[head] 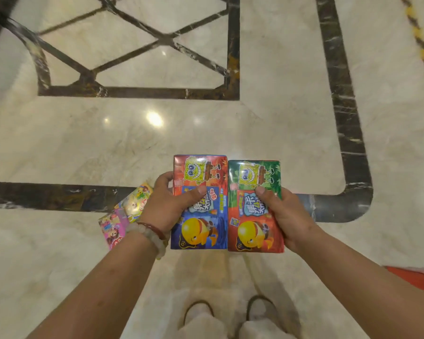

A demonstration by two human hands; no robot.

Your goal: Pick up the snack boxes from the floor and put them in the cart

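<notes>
My left hand (168,204) grips a red-and-blue snack box (200,231) with a cartoon sponge print, held flat above the floor. My right hand (283,214) grips a matching green-and-red snack box (253,231) right beside it, their long edges almost touching. On the floor, partly hidden behind my left wrist, lie a yellow snack box (135,200) and a pink snack box (112,227). No cart shows in this view.
Glossy marble floor (83,143) with dark inlay bands stretches all around. My feet (228,311) stand below the boxes. An orange-red object (414,277) pokes in at the right edge. A yellow-and-black striped line (421,45) runs across the top right corner.
</notes>
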